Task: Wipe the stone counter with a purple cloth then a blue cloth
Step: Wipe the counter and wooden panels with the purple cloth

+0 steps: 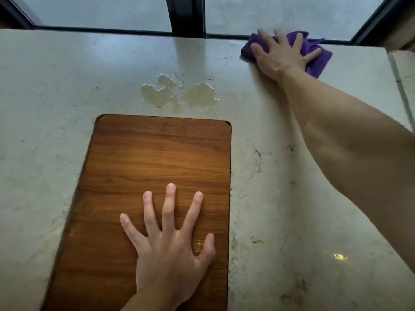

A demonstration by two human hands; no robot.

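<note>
Up at the far right of the pale stone surface point(67, 122), close against the dark window frame point(188, 16), the purple cloth point(318, 56) lay crumpled and soft-looking, its folds bunched into an uneven lump. The right hand point(279, 56) pressed flat on top of it, fingers spread and straight — no closed grip, just an open palm bearing down on the fabric, with the bare forearm stretching back toward the lower right. Purple edges stuck out past the fingertips and on the right side of the wrist.

The stone looked matte and mottled, cream with faint grey veins and small dark flecks, and it carried a glossy sheen near the window. Near the middle sat a wet patch point(179, 93) — irregular, yellowish blobs with raised, shining edges, well apart from the cloth and just beyond the far end of the wooden board point(157, 149). That board was a reddish-brown rectangle with rounded far corners and clear horizontal grain, set into or lying on the stone; which one could not be told.

The left hand point(170, 243) rested on the near part of the board, fingers splayed wide and straight, holding nothing. A small bright glint point(339, 256) showed on the stone at lower right.
</note>
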